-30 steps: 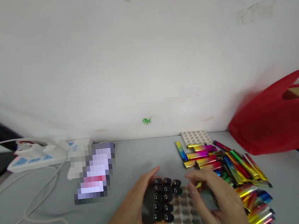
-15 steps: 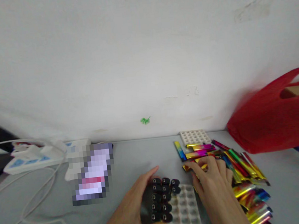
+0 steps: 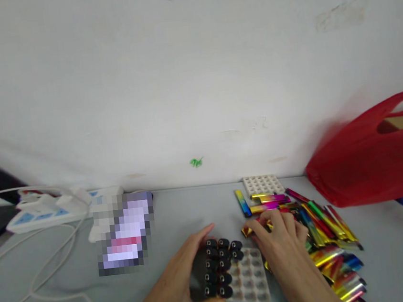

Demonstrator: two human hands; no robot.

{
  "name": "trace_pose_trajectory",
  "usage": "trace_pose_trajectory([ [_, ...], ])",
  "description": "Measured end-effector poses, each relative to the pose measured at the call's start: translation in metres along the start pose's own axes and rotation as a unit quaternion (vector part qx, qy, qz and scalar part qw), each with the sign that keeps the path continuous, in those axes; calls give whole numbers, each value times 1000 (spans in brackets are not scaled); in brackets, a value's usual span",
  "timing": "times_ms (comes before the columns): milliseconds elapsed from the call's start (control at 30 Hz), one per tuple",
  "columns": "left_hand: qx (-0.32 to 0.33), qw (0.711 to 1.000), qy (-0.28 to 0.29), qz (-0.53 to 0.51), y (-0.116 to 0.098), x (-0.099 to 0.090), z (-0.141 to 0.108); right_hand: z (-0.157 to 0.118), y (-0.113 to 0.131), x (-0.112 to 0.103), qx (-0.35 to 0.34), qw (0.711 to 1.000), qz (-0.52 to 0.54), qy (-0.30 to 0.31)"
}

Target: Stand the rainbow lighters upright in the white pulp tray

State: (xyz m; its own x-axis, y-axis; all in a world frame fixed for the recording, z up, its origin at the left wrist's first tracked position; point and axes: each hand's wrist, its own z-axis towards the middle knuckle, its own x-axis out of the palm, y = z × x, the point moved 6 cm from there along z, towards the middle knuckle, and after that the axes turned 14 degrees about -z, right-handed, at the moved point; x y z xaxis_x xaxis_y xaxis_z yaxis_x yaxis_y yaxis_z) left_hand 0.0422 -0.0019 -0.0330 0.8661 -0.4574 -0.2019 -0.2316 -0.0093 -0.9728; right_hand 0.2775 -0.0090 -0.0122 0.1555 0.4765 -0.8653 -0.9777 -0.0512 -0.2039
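Note:
My left hand (image 3: 180, 273) curls around the left end of a pale tray (image 3: 249, 278) with rows of cells, thumb at the near side and fingers at the far side. Several dark pieces with rounded black ends (image 3: 223, 264) stand packed in that left part, each with a small ring-like mark on top. The tray's right cells show bare. To its right, my right hand (image 3: 281, 238) is closed, thumb and fingers pinching a shiny gold stick (image 3: 246, 232) with dark ends. Most of that stick is hidden under the fingers. Other shiny coloured sticks (image 3: 322, 222) lie around this hand.
A second white tray with cells (image 3: 262, 184) lies by the wall, behind the sticks. At right stands a red bag (image 3: 371, 162). On the left are a phone (image 3: 127, 231) with a blurred screen, a white power strip (image 3: 39, 218) and loose white cables (image 3: 58, 296).
My right hand has shifted slightly left and away from me, and the gold stick at its fingertips has moved a little left. My left hand and the tray stay nearly still.

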Motion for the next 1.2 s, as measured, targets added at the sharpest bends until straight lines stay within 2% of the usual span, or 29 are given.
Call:
trace_pose_trajectory([
  [100,7,1000,-7,4,-2,-2,-1,-1,3,5,-24,1000,-16,12],
  [300,-1,1000,-12,9,-2,-2,-1,-3,6,9,-30,999,-35,13],
  [467,8,1000,-11,3,1,-1,-1,-5,7,13,-45,998,-19,29],
  [600,7,1000,-12,-4,2,-2,-2,-2,4,14,-29,999,18,0],
  [767,4,1000,-5,-10,-1,-1,-2,7,-5,-8,-4,993,98,-68],
  [867,-3,1000,-3,-17,-3,0,-2,6,-13,-22,25,978,196,-60],
  [967,-11,1000,-3,-23,-5,-1,-3,2,-25,-22,122,938,324,-16],
  [1033,-11,1000,-2,-25,-6,-1,-3,1,-30,-17,185,886,424,9],
  [1133,-4,1000,0,-31,-7,-2,-4,4,-31,-6,257,783,564,53],
  [1200,1,999,1,-33,-5,-1,-4,6,-27,-1,283,694,655,95],
])
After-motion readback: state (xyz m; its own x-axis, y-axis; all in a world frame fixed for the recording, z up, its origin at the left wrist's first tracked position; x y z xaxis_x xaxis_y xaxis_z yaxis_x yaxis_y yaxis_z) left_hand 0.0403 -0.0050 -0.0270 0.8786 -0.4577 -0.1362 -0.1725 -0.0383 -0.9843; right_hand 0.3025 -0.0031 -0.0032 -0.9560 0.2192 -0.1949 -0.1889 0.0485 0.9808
